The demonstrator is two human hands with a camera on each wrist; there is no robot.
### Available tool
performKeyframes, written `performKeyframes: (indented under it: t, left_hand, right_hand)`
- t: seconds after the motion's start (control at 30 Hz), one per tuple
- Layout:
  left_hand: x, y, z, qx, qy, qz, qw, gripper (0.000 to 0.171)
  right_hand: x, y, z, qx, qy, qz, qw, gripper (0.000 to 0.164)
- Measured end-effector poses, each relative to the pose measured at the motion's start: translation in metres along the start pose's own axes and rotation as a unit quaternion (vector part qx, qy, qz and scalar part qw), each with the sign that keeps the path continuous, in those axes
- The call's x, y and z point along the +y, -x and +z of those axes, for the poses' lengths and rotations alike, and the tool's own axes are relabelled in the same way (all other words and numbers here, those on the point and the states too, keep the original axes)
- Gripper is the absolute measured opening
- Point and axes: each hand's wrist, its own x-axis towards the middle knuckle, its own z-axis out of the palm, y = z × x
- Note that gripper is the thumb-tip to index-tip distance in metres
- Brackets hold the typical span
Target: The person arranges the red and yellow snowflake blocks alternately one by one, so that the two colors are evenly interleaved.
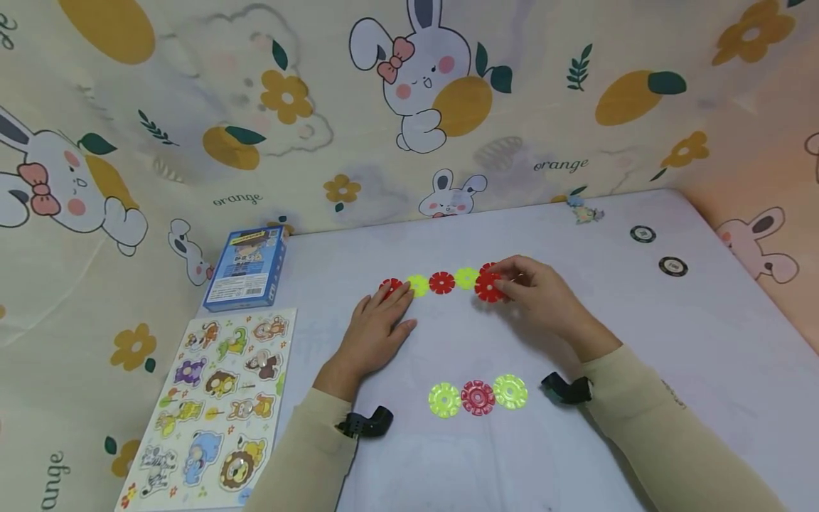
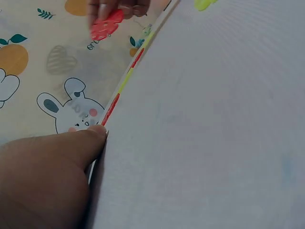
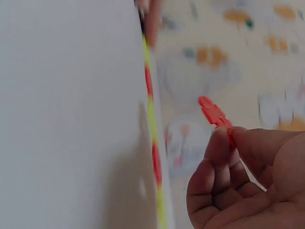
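Note:
A red flower-shaped disc [image 1: 488,288] is pinched between the thumb and fingers of my right hand [image 1: 544,295], raised over the right end of a row of discs. In the right wrist view the held disc [image 3: 214,113] tilts out from the fingertips. The row alternates red and yellow-green, with a red disc [image 1: 441,282] in its middle and yellow-green discs [image 1: 418,286] beside it. Its right end is partly hidden by my right hand. My left hand [image 1: 374,334] lies flat with fingers extended, fingertips over the red disc [image 1: 389,284] at the left end.
Nearer me lies a short row: a yellow-green disc [image 1: 444,400], a darker red disc [image 1: 478,397] and another yellow-green disc [image 1: 510,392]. An animal sticker board [image 1: 217,398] and blue box [image 1: 246,269] are at left. Two black-and-white round chips [image 1: 673,267] lie far right.

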Motion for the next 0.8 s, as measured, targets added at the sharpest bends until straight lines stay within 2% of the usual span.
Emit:
performKeyframes:
  t: [0.17,0.3,0.43,0.53,0.63,0.7,0.8]
  left_hand:
    - [0.0,0.0,0.0,0.0,0.002,0.003,1.0,0.062]
    - [-0.001,0.0,0.001,-0.002,-0.002,0.0,1.0,0.062]
    - [-0.001,-0.001,0.002,-0.002,-0.001,-0.002,1.0,0.062]
    - [-0.002,-0.001,0.002,-0.003,-0.002,-0.002,1.0,0.062]
    - [-0.002,-0.001,0.002,-0.002,-0.001,-0.001,1.0,0.062]
    - [-0.002,-0.001,0.002,-0.002,0.0,0.0,1.0,0.062]
    - [-0.002,-0.001,0.001,0.0,0.0,0.002,1.0,0.062]
  right_hand:
    - [0.03,-0.007,-0.034,0.082,0.001,0.067,0.994,0.035]
    - [0.048,-0.006,-0.049,0.136,0.028,0.104,0.985,0.039]
    - [0.058,-0.008,-0.054,0.157,0.048,0.122,0.979,0.04]
    - [0.059,-0.01,-0.055,0.163,0.074,0.113,0.977,0.04]
    - [0.057,-0.01,-0.057,0.148,0.116,0.088,0.978,0.039]
    - [0.054,-0.01,-0.057,0.113,0.159,0.069,0.978,0.04]
    - [0.05,-0.01,-0.058,0.05,0.224,0.04,0.972,0.044]
